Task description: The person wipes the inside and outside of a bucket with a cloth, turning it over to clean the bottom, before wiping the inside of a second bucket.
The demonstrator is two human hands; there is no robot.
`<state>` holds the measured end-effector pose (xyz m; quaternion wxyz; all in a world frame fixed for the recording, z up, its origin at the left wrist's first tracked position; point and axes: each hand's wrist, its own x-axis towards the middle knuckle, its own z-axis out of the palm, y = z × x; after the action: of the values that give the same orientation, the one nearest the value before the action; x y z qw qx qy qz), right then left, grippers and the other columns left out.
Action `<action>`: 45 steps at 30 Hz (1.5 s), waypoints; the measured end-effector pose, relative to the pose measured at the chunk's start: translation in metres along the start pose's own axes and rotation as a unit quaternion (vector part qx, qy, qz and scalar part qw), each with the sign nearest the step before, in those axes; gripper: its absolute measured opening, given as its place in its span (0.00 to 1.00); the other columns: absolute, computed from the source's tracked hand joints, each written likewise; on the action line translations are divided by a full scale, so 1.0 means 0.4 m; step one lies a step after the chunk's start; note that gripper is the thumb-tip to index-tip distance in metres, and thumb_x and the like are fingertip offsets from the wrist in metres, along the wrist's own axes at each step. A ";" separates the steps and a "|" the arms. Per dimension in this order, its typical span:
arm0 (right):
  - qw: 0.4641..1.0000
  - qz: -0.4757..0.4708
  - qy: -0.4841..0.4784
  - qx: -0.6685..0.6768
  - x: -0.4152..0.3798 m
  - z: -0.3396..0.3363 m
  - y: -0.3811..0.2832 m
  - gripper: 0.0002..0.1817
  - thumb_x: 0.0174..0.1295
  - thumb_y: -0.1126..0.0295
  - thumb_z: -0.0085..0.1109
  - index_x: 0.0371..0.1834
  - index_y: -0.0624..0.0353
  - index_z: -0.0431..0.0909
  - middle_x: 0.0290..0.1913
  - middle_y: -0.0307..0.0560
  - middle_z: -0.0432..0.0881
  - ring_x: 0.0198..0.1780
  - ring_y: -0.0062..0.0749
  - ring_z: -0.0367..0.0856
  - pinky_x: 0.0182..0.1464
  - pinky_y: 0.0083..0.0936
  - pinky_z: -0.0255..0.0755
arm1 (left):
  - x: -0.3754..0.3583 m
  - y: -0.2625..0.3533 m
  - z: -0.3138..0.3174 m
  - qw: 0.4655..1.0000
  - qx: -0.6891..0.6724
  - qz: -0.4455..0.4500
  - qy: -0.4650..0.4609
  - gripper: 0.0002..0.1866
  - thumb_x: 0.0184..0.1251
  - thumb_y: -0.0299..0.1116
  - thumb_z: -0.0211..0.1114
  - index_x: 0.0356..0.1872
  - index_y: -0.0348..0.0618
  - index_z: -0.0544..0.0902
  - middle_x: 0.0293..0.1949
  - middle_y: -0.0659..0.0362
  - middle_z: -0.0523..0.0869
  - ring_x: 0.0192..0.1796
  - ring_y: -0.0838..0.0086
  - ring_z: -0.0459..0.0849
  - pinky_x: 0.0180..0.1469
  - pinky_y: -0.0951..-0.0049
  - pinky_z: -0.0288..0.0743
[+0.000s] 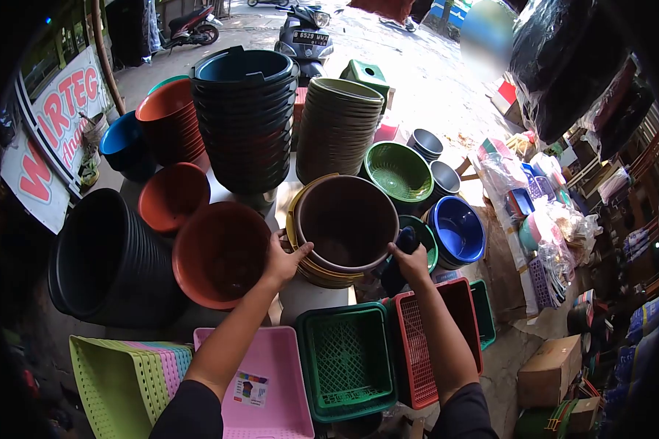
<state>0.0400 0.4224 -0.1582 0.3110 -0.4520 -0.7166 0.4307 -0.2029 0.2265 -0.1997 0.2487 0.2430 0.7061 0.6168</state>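
Note:
A round brown plastic pot sits in the middle, on top of or nested in a yellow bucket whose rim shows around it. My left hand grips the pot's rim at the left, thumb over the edge. On the opposite side my right hand holds the rim too, with its thumb on top. A dark blue cloth-like thing shows at my right hand, partly hidden by the fingers. Left of the pot is a reddish-brown basin.
Tall stacks of dark buckets and beige pots stand behind. A green colander-like basin and blue bowls are at right. A pink tray, green basket and red basket lie in front. Motorbikes stand beyond.

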 end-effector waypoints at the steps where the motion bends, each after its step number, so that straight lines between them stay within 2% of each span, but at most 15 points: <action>1: 1.000 0.004 -0.001 -0.010 -0.001 0.000 -0.007 0.19 0.52 0.64 0.75 0.41 0.66 0.81 0.36 0.46 0.85 0.38 0.30 0.82 0.45 0.29 0.76 | 0.000 -0.006 0.000 1.000 -0.008 -0.004 -0.002 0.41 0.54 0.45 0.79 0.61 0.32 0.67 0.46 0.51 0.83 0.48 0.67 0.82 0.53 0.67 0.76; 4: 0.999 0.035 0.001 -0.036 0.002 0.003 -0.007 0.20 0.53 0.63 0.74 0.41 0.67 0.81 0.37 0.50 0.85 0.39 0.35 0.84 0.46 0.31 0.76 | -0.017 0.037 -0.001 1.000 0.016 -0.012 -0.006 0.45 0.53 0.48 0.79 0.65 0.36 0.64 0.46 0.51 0.81 0.49 0.64 0.81 0.55 0.65 0.75; 8: 0.997 0.039 0.009 -0.068 -0.002 0.004 -0.021 0.21 0.53 0.61 0.73 0.42 0.67 0.81 0.39 0.55 0.86 0.42 0.44 0.86 0.48 0.34 0.76 | -0.009 0.009 0.004 0.998 0.059 0.033 0.014 0.42 0.54 0.49 0.78 0.65 0.42 0.67 0.49 0.48 0.80 0.51 0.60 0.80 0.57 0.62 0.73; 10: 0.994 0.025 0.014 -0.104 -0.013 0.008 -0.028 0.23 0.54 0.58 0.73 0.44 0.66 0.81 0.41 0.58 0.86 0.46 0.50 0.85 0.51 0.37 0.75 | -0.007 -0.008 0.004 0.980 0.181 0.064 0.049 0.39 0.54 0.51 0.77 0.63 0.46 0.71 0.51 0.45 0.79 0.54 0.55 0.80 0.59 0.60 0.72; 15: 0.990 0.025 0.092 -0.100 -0.088 0.001 -0.013 0.32 0.51 0.50 0.76 0.46 0.69 0.79 0.43 0.60 0.83 0.48 0.55 0.83 0.53 0.41 0.75 | -0.008 -0.016 -0.010 0.988 0.145 0.043 0.013 0.41 0.53 0.57 0.75 0.65 0.48 0.73 0.53 0.41 0.80 0.57 0.52 0.80 0.58 0.56 0.74; 16: 0.987 0.034 0.127 -0.094 -0.127 -0.006 -0.011 0.30 0.51 0.52 0.76 0.45 0.69 0.78 0.41 0.57 0.84 0.44 0.50 0.84 0.51 0.37 0.75 | -0.005 -0.047 -0.019 0.988 0.146 0.053 0.005 0.41 0.53 0.57 0.75 0.65 0.48 0.73 0.53 0.41 0.80 0.57 0.52 0.80 0.58 0.56 0.74; 19: 0.983 0.063 0.109 0.130 -0.270 -0.038 -0.031 0.21 0.55 0.59 0.75 0.43 0.62 0.79 0.38 0.43 0.83 0.40 0.31 0.81 0.47 0.29 0.76 | -0.068 -0.047 -0.017 0.985 0.154 0.072 0.041 0.46 0.49 0.58 0.77 0.67 0.44 0.70 0.53 0.45 0.79 0.54 0.57 0.81 0.56 0.59 0.75; 21: 0.965 0.095 0.084 0.231 -0.386 -0.072 -0.044 0.16 0.58 0.62 0.73 0.42 0.59 0.81 0.37 0.36 0.81 0.38 0.23 0.79 0.45 0.24 0.75 | -0.139 -0.054 -0.008 0.984 0.138 0.103 0.049 0.40 0.53 0.53 0.77 0.63 0.42 0.72 0.48 0.50 0.78 0.47 0.63 0.80 0.50 0.63 0.75; 22: 0.954 0.122 0.084 0.259 -0.445 -0.087 -0.047 0.16 0.60 0.62 0.72 0.43 0.60 0.80 0.38 0.37 0.81 0.39 0.23 0.80 0.45 0.24 0.75 | -0.189 -0.055 -0.002 0.986 0.119 0.105 0.047 0.36 0.55 0.50 0.76 0.61 0.42 0.74 0.47 0.52 0.78 0.45 0.65 0.79 0.49 0.65 0.75; 24: 0.925 0.190 0.093 0.317 -0.568 -0.110 -0.035 0.19 0.61 0.62 0.71 0.47 0.63 0.79 0.43 0.41 0.82 0.43 0.26 0.81 0.49 0.26 0.76 | -0.317 -0.031 0.015 0.989 0.089 0.116 0.003 0.27 0.61 0.40 0.73 0.58 0.41 0.75 0.48 0.54 0.77 0.40 0.75 0.79 0.45 0.73 0.75; 28: 0.857 0.306 0.115 0.399 -0.821 -0.155 -0.009 0.21 0.61 0.61 0.71 0.50 0.65 0.78 0.45 0.44 0.83 0.46 0.30 0.83 0.52 0.29 0.76 | -0.604 -0.014 0.035 0.984 0.065 0.093 -0.140 0.20 0.64 0.34 0.69 0.54 0.42 0.76 0.46 0.59 0.78 0.39 0.77 0.79 0.43 0.75 0.74; 33: 0.793 0.347 0.160 0.475 -1.104 -0.188 0.046 0.20 0.63 0.65 0.69 0.52 0.66 0.78 0.46 0.46 0.84 0.47 0.33 0.84 0.53 0.32 0.77 | -0.905 -0.076 0.046 0.950 0.056 0.075 -0.298 0.17 0.64 0.30 0.68 0.53 0.42 0.76 0.44 0.59 0.79 0.37 0.78 0.79 0.41 0.76 0.75; 37: 0.728 0.381 0.209 0.530 -1.302 -0.235 0.094 0.17 0.64 0.68 0.66 0.52 0.66 0.77 0.46 0.49 0.84 0.47 0.36 0.85 0.51 0.34 0.80 | -1.067 -0.099 0.069 0.913 0.079 0.014 -0.399 0.16 0.66 0.29 0.67 0.53 0.42 0.76 0.43 0.58 0.80 0.40 0.77 0.81 0.44 0.75 0.77; 39: 0.714 0.391 0.248 0.525 -1.411 -0.234 0.152 0.17 0.65 0.70 0.64 0.53 0.68 0.77 0.47 0.51 0.84 0.46 0.37 0.85 0.50 0.34 0.81 | -1.116 -0.117 0.079 0.871 0.113 0.029 -0.477 0.18 0.66 0.31 0.66 0.55 0.40 0.76 0.41 0.56 0.83 0.41 0.71 0.84 0.46 0.72 0.77; 45: 0.652 0.398 0.351 0.542 -1.685 -0.191 0.337 0.15 0.65 0.72 0.62 0.52 0.68 0.78 0.47 0.49 0.85 0.48 0.36 0.85 0.55 0.33 0.78 | -1.224 -0.191 0.123 0.757 0.223 0.003 -0.614 0.20 0.67 0.33 0.65 0.58 0.40 0.74 0.40 0.56 0.85 0.43 0.72 0.85 0.48 0.70 0.77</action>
<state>0.4231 -0.1392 -0.2842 0.5273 -0.5628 0.0551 0.6342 0.1974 -0.0642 -0.2559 0.5662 0.6203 0.5186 0.1604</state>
